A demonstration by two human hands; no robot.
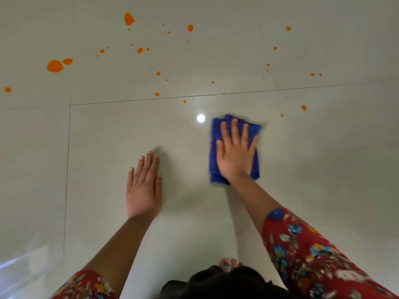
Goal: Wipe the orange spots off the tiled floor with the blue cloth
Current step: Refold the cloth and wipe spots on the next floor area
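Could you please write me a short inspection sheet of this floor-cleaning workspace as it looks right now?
Surface: glossy pale tiled floor with thin grout lines; bright round lamp reflection.
Job's things: folded blue cloth flat on the floor; orange spots scattered across the far tiles, none under the cloth's near area.
Clutter: nothing seen.
Grippers: right hand pressed flat on the cloth; left hand flat on bare tile.
Cables: nothing seen.
Surroundings: red floral sleeves.
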